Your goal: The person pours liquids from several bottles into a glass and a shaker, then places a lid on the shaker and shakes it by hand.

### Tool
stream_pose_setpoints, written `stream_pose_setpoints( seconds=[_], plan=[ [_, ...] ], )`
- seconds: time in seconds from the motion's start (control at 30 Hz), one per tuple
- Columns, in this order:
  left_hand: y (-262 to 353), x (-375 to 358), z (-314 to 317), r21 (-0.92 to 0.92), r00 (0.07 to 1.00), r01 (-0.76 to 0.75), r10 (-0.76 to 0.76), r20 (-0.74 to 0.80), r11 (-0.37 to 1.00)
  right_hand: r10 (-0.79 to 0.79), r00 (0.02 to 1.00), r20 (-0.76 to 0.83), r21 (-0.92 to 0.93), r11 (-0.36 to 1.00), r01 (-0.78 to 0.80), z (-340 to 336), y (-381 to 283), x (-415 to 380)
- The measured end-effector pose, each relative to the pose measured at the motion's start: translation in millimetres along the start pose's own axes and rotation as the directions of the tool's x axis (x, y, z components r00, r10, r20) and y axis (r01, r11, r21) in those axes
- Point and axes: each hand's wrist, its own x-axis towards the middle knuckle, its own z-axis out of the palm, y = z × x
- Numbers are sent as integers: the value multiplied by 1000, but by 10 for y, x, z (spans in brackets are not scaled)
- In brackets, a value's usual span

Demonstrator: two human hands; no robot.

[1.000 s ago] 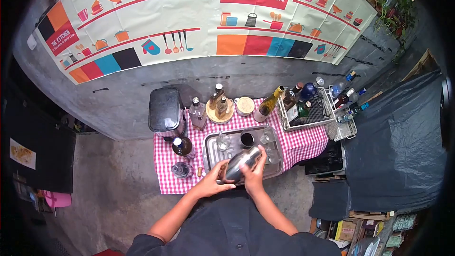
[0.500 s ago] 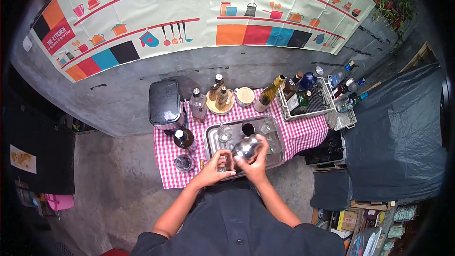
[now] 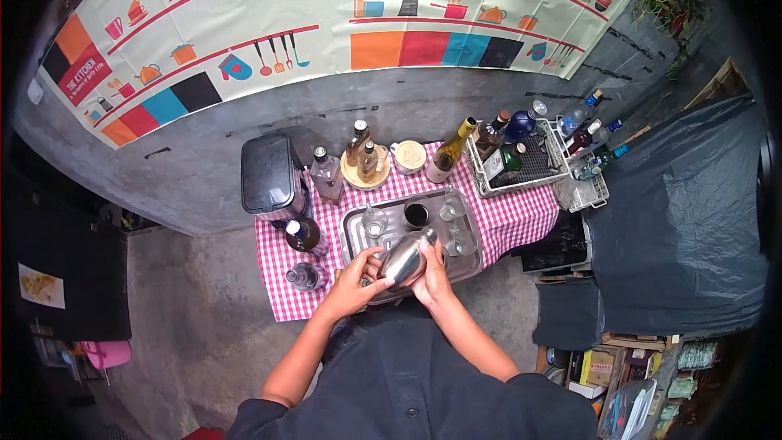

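One cocktail shaker (image 3: 404, 261), tilted, at near side of serving tray (image 3: 394, 213).
Left hand (image 3: 355, 283) holds its wide end, right hand (image 3: 433, 275) its side; step judged: shaking; next move calls for firm grip.

One head-worn camera looks forward and steeply down, its wide view bending straight lines and darkening at the corners. The cloth-covered table (image 3: 521, 216) sits mid-frame: its near edge lies toward the wearer's dark shirt (image 3: 411, 375), its far edge toward the grey wall (image 3: 269, 102). The left hand (image 3: 352, 283) and right hand (image 3: 433, 279) come between lens and near edge.
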Motion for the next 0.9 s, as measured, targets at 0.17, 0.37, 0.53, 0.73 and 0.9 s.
stream_pose_setpoints(
  seconds=[0.17, 0.37, 0.53, 0.73, 0.9],
  plan=[
    [221, 94, 213, 107, 999, -23, 27, -40, 994, 230, 971, 63, 215, 947, -239, -294, -51, 174],
    [227, 274, 399, -86, 996, 54, -48, 70, 995, -379, 888, 260, -379, 806, 455, -82, -572, 28],
    [74, 484, 640, -8, 993, -120, 120, -7, 993, -326, 304, 895, -302, 60, 952, 11, -1048, -14],
    [258, 577, 813, 186, 989, -141, 146, -14, 972, -353, 751, 558, -467, 615, 635, -431, -987, 166],
    [605, 663, 1006, 246, 997, -5, 23, -71, 969, 31, 996, 87, 47, 998, -35, -623, -1043, 481]
  ],
)
